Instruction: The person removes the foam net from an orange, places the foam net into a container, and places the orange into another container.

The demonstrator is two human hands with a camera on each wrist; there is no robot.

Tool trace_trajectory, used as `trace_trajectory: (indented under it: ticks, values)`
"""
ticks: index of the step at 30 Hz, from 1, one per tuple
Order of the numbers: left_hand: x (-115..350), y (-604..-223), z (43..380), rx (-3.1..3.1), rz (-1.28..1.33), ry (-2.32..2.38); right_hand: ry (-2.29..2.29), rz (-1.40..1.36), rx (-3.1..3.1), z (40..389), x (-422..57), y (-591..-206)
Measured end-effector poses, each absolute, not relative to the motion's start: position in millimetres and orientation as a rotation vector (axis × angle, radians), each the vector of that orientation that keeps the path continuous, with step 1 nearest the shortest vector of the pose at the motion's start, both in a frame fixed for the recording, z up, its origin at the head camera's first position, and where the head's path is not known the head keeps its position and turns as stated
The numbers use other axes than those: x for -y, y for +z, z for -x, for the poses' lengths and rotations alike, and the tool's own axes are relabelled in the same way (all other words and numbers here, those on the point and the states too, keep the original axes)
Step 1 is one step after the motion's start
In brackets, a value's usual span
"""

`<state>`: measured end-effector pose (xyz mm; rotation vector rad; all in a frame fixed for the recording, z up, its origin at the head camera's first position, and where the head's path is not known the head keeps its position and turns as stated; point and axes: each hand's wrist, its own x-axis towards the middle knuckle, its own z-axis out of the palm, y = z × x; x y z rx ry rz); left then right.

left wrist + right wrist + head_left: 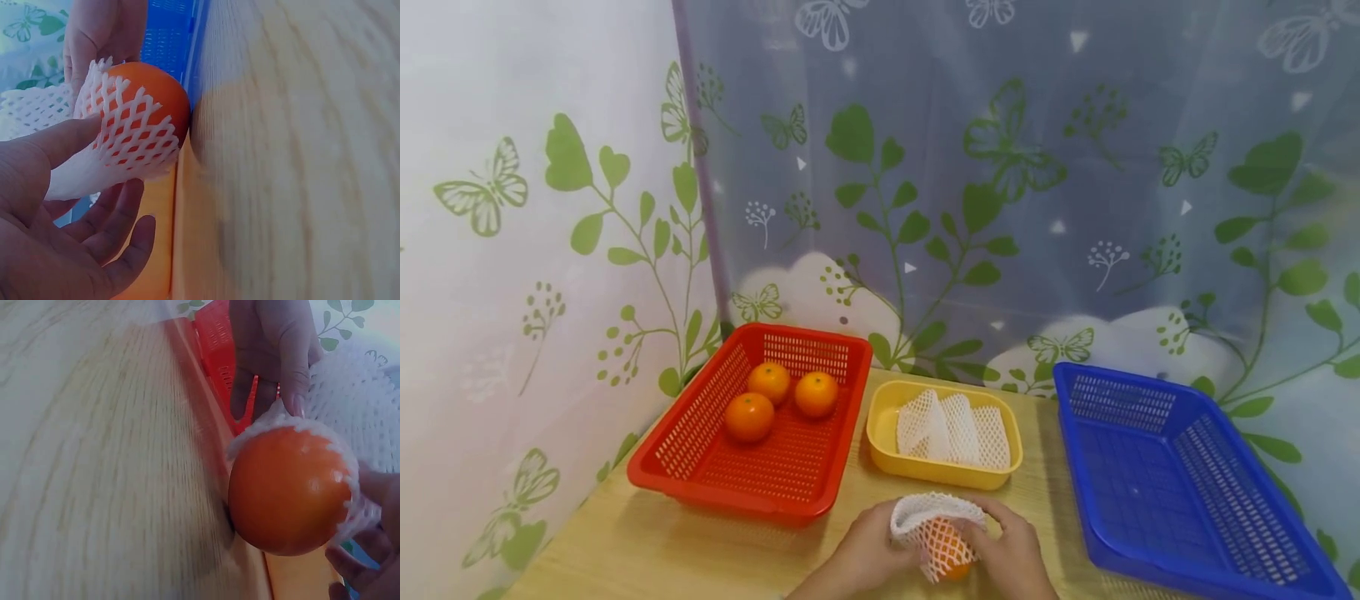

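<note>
An orange [289, 494] sits on the wooden table, partly covered by a white foam net sleeve [128, 134]. The net's far end flares wide above the fruit in the head view, while the orange's lower side stays bare. From the left, my left hand [868, 543] holds the net, thumb on its side and curved fingers beneath. My right hand [1013, 546] grips the net's opposite side. Between the hands, the orange's bare underside touches the tabletop. Part of the right hand is hidden behind the net in the left wrist view.
A red basket [730, 500] with 3 oranges [749, 417] stands at the left. Behind the hands is a yellow basket [940, 473] holding several white foam nets [955, 429]. A blue basket [1138, 492] stands at the right. A patterned curtain [925, 208] hangs behind the table.
</note>
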<state>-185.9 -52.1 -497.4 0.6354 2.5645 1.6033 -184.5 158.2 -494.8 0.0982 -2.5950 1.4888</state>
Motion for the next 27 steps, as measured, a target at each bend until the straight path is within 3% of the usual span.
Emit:
trace_trajectory:
  ticks: [8,18,27]
  values:
    - [50.3,-498.1,184.5,-2.490,-0.517,1.629,1.599,-0.370,2.690,179.7,-167.6,-496.9]
    - [49.3,-498.4,187.1,-2.583,-0.548,1.563,1.462,-0.651,2.725,182.0,-178.2,-499.8]
    - [49.5,-499.0,192.7,-2.635,-0.554,1.620,1.466,-0.555,2.640,182.4,-170.7,-502.4]
